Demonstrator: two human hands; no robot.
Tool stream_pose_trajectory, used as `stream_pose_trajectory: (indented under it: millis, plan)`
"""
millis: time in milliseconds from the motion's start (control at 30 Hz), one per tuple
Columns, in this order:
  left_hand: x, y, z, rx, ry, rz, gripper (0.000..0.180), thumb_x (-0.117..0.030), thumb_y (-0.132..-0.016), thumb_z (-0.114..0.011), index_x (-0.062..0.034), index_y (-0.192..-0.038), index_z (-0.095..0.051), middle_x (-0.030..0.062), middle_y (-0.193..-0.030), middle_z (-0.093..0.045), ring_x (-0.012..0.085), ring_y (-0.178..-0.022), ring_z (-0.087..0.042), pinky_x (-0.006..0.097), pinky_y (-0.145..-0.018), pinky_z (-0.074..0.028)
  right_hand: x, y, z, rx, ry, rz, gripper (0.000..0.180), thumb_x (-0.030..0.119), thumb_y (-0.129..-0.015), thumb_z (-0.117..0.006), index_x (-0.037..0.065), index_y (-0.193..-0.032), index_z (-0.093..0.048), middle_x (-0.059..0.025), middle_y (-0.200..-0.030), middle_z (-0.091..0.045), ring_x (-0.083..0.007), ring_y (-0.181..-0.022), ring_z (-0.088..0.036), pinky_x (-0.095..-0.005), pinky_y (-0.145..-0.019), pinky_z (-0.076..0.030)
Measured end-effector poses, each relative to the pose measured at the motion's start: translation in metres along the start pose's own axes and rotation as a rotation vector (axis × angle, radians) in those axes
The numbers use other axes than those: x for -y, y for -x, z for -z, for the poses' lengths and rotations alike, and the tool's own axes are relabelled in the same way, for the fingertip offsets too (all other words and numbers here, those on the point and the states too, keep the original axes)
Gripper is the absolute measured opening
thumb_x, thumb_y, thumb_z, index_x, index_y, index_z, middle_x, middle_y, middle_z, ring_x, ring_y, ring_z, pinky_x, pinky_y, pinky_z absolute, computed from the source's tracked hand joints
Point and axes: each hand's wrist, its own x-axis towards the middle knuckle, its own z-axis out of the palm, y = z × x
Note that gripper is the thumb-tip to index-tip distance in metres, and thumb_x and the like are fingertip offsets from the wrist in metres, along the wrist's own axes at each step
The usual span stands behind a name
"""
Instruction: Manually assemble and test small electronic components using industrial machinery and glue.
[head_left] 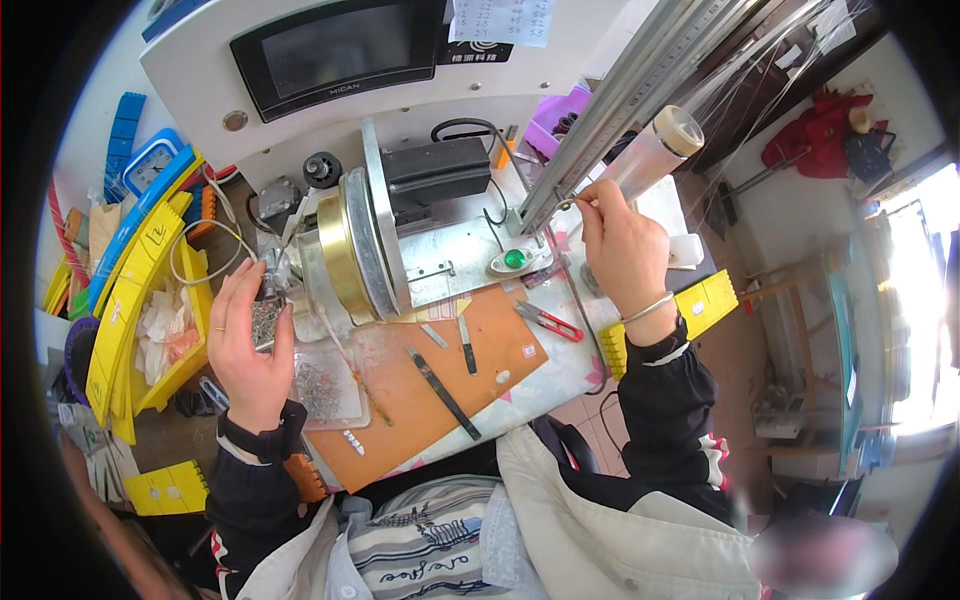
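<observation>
At the left of the bench is my left hand (pixel 248 345), its fingers stretched and its thumb apart. It is beside a small clear container of tiny metal bits (pixel 266 322); whether it touches the container is hard to tell. My right hand (pixel 625 245) is raised by the foot of an upright metal rail (pixel 610 120), thumb and forefinger pinched together. What they pinch is too small to make out. Between my hands stands a machine with a brass-coloured drum (pixel 338 258). A clear tray (pixel 330 385) of small metal pieces lies below my left hand.
On an orange-brown board (pixel 500 375) are a long dark tool (pixel 442 392) and a short blade (pixel 467 345). Red-handled snips (pixel 550 322) lie near its right edge. Yellow bins (pixel 165 390) stand at left, and a clear cylinder (pixel 640 160) leans behind my right hand.
</observation>
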Motion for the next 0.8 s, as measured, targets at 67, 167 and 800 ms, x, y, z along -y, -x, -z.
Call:
stream_pose_trajectory:
  millis: [67, 167, 800]
  plan:
    - [-0.001, 0.000, 0.000, 0.004, 0.001, 0.001, 0.051, 0.001, -0.082, -0.070, -0.0020, -0.132, -0.062, 0.0185, -0.134, -0.063, 0.0357, -0.126, -0.058, 0.042, -0.108, -0.044, 0.000, 0.001, -0.003, -0.007, -0.011, -0.003, 0.009, 0.023, -0.096, -0.065, 0.015, -0.098, -0.061, -0.0093, -0.067, -0.067, -0.0313, -0.060, -0.068, -0.0415, -0.053, -0.051]
    - [-0.001, 0.000, 0.000, 0.003, -0.005, 0.004, 0.050, 0.002, -0.082, -0.069, -0.0017, -0.132, -0.062, 0.0187, -0.134, -0.063, 0.0358, -0.126, -0.059, 0.042, -0.108, -0.044, -0.001, 0.003, -0.005, -0.009, -0.030, -0.007, 0.009, 0.023, -0.096, -0.065, 0.015, -0.097, -0.061, -0.0092, -0.066, -0.067, -0.0311, -0.060, -0.068, -0.0414, -0.053, -0.051]
    - [0.000, -0.003, 0.010, 0.018, 0.054, -0.031, 0.049, 0.000, -0.082, -0.071, 0.0013, -0.130, -0.064, 0.0198, -0.134, -0.064, 0.0361, -0.125, -0.061, 0.041, -0.108, -0.045, 0.002, 0.023, -0.025, -0.046, -0.127, 0.000, 0.018, 0.027, -0.094, -0.069, 0.015, -0.107, -0.071, -0.0109, -0.071, -0.070, -0.0332, -0.062, -0.068, -0.0424, -0.056, -0.052]
